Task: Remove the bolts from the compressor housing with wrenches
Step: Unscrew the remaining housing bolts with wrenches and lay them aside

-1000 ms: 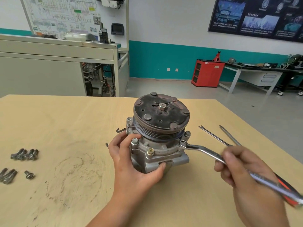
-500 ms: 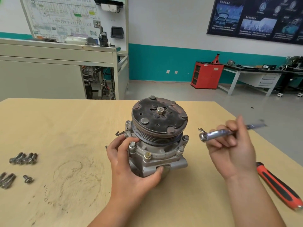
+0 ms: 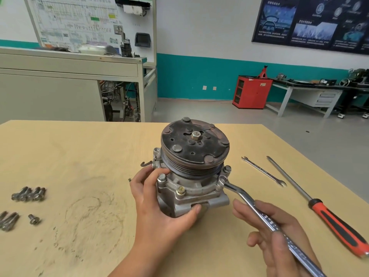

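Observation:
A grey metal compressor [image 3: 191, 188] with a dark pulley plate on top stands upright in the middle of the wooden table [image 3: 79, 156]. My left hand [image 3: 159, 208] wraps around its lower housing from the left. My right hand [image 3: 279, 236] holds the shaft of a ring wrench [image 3: 257, 212] whose ring end sits over a bolt [image 3: 222, 179] on the housing's right flange. Other bolts stand in the flange at the front left [image 3: 161, 177], at the front [image 3: 181, 190] and at the right rear [image 3: 227, 169].
Several removed bolts [image 3: 29, 193] lie at the table's left, with more bolts [image 3: 9, 219] and a small screw [image 3: 34, 219] nearer the edge. An open-end wrench [image 3: 263, 171] and a red-handled screwdriver [image 3: 323, 210] lie to the right. Workbenches and a red cabinet [image 3: 252, 91] stand behind.
My right hand, which had lifted the wrench off into the air half a second ago, has brought it back down and set its ring end on the right flange bolt. My left hand stays put.

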A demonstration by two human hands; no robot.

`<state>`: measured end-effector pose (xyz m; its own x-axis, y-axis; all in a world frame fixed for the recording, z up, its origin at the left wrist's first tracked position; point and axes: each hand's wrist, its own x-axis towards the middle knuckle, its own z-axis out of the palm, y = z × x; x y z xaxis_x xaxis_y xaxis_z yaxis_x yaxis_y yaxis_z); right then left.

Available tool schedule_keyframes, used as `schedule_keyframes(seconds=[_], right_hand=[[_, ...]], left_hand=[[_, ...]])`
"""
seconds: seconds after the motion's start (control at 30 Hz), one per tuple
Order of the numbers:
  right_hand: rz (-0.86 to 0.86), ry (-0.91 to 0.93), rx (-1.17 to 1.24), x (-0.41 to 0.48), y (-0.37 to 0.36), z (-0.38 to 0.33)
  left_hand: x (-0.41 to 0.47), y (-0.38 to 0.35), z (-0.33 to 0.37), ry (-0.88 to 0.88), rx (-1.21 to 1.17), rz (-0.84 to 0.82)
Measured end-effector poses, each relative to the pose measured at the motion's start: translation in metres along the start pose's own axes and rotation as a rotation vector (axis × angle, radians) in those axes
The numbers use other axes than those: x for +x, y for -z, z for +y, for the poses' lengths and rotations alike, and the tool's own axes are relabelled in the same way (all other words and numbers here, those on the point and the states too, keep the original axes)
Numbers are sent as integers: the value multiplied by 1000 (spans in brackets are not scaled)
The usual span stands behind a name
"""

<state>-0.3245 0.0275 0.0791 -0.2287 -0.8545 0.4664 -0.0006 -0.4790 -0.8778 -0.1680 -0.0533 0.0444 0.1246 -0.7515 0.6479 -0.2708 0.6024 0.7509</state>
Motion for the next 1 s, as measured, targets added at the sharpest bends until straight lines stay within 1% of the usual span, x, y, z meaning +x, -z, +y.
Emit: schedule_keyframes(seconds=[0.03,0.13,0.17,0.2,0.27,0.3,0.37,0.43,0.5,0.6,0.67,0.73,0.8,0.83,0.9,1.0], right_hand=[[10,3,-11,2,1,2],[-68,-5,-68,4,10,3],[-65,2,-74,6,12,3],[-50,2,-35,6,17,6],[16,-62,94,13,21,6],[30,-66,117,17,24,7],[6,-31,144,30,30,5],[-60,-52,192,51,33,2],[-95,-142,201,78,38,5],[-148,-356,261,117,33,12],[-216,-424,343,132,24,17],[-236,-393,469,133,21,21],[-233,-369,731,125,27,22],[-212,-357,856,116,32,22],[-105,-382,981,93,45,17],[-41,-373,1056,59,52,12]], left_hand=[[0,0,0,6,-4,0],[0,0,1,1,-13,5],[0,-1,1,3,-11,6],[0,-1,1,7,-7,7],[-1,-1,1,14,-6,6],[0,-1,1,11,-8,8],[0,-1,1,1,-15,9],[0,-2,0,-4,-16,7],[0,-2,-1,-7,-21,11],[0,-2,-1,-6,-23,10],[0,-1,-1,-6,-16,6],[0,-1,0,-4,-16,2],[1,0,1,-5,-15,-3],[1,0,1,-10,-13,-3],[1,0,0,-23,-9,-1],[2,-1,-1,-30,-16,7]])
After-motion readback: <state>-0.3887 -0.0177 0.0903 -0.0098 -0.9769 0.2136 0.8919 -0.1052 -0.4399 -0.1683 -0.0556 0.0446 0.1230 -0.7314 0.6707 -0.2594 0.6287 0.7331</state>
